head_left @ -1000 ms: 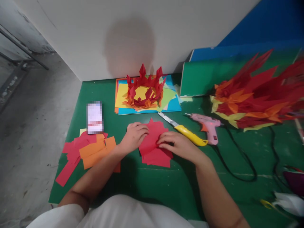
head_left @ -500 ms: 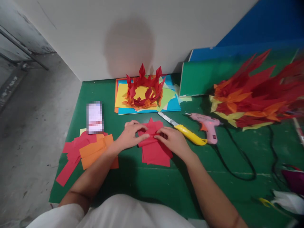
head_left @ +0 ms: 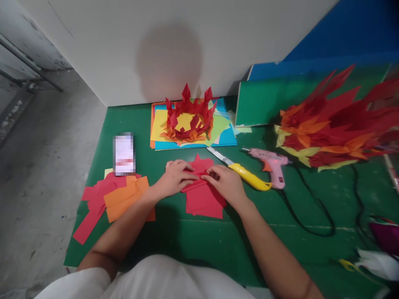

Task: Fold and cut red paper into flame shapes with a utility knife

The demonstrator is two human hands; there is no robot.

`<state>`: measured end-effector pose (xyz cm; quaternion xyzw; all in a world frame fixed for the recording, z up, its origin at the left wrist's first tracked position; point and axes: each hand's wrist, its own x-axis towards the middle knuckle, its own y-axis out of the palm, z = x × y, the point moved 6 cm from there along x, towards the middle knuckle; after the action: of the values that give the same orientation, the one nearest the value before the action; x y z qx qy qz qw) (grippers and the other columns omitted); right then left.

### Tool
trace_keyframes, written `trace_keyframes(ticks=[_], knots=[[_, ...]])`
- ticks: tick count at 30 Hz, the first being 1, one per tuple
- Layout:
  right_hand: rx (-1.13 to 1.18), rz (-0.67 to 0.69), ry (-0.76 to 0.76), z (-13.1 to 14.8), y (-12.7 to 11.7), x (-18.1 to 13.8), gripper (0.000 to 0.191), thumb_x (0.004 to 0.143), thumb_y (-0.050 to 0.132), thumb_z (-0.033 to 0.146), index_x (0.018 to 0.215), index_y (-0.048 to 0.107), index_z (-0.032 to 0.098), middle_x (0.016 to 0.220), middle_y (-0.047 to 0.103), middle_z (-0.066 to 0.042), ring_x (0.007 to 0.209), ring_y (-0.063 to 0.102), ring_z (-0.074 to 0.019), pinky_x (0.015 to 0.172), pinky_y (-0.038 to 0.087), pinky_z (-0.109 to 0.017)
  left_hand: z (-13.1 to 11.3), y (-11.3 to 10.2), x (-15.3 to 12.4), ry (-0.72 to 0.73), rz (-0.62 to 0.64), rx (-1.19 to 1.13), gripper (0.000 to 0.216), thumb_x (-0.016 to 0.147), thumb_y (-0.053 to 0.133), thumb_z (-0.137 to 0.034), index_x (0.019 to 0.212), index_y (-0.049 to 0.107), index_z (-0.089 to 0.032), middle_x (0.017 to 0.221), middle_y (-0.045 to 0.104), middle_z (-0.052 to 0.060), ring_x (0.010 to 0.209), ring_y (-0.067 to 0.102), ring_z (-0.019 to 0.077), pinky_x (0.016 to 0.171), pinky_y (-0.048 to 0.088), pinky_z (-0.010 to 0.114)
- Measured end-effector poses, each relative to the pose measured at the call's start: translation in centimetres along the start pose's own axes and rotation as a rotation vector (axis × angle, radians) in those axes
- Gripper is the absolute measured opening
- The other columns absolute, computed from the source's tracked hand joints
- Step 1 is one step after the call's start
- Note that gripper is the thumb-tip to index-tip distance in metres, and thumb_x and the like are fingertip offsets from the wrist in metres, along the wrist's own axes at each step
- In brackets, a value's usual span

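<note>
Both my hands work on a piece of red paper [head_left: 193,186] with a folded edge, lying over several other red paper sheets [head_left: 204,203] on the green table. My left hand [head_left: 178,177] presses the paper from the left, thumb and fingers close together on it. From the right, my right hand [head_left: 226,182] pinches the same paper, its thumb and fingertips near the middle. A pointed red tip [head_left: 197,158] sticks up beyond the fingers. The fingers partly hide the fold.
Behind my hands a red and orange paper crown [head_left: 190,132] rests on coloured sheets. To the right lie a yellow-handled utility knife [head_left: 249,176], a pink glue gun [head_left: 271,162] and a large flame-like paper piece [head_left: 336,128]. At left are a phone [head_left: 124,153] and orange paper pieces [head_left: 124,197].
My left thumb has moved up toward the fingers and now lies along the fold. My right hand has shifted very slightly left. The other things stay in place.
</note>
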<state>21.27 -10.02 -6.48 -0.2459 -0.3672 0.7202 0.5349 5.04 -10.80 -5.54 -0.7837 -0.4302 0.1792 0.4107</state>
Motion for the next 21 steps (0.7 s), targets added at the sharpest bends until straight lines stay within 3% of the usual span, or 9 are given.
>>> trace_keyframes(ticks=[12, 21], knots=[[-0.020, 0.003, 0.010, -0.26, 0.28, 0.05, 0.030, 0.085, 0.056, 0.046, 0.071, 0.056, 0.020, 0.069, 0.062, -0.002, 0.059, 0.053, -0.0142, 0.055, 0.036, -0.027, 0.29, 0.15, 0.05, -0.021, -0.033, -0.016, 0.014, 0.083, 0.065, -0.033, 0.093, 0.074, -0.030, 0.106, 0.066, 0.004, 0.108, 0.053, 0.0243, 0.089, 0.032, 0.042], [-0.006, -0.012, 0.021, 0.00, 0.21, 0.13, 0.031, 0.087, 0.053, 0.047, 0.069, 0.053, 0.021, 0.068, 0.062, -0.002, 0.059, 0.053, -0.0147, 0.055, 0.036, -0.027, 0.03, 0.18, 0.10, -0.002, -0.009, 0.046, 0.018, 0.086, 0.062, -0.032, 0.100, 0.072, -0.031, 0.107, 0.065, 0.005, 0.108, 0.052, 0.0243, 0.089, 0.031, 0.042]])
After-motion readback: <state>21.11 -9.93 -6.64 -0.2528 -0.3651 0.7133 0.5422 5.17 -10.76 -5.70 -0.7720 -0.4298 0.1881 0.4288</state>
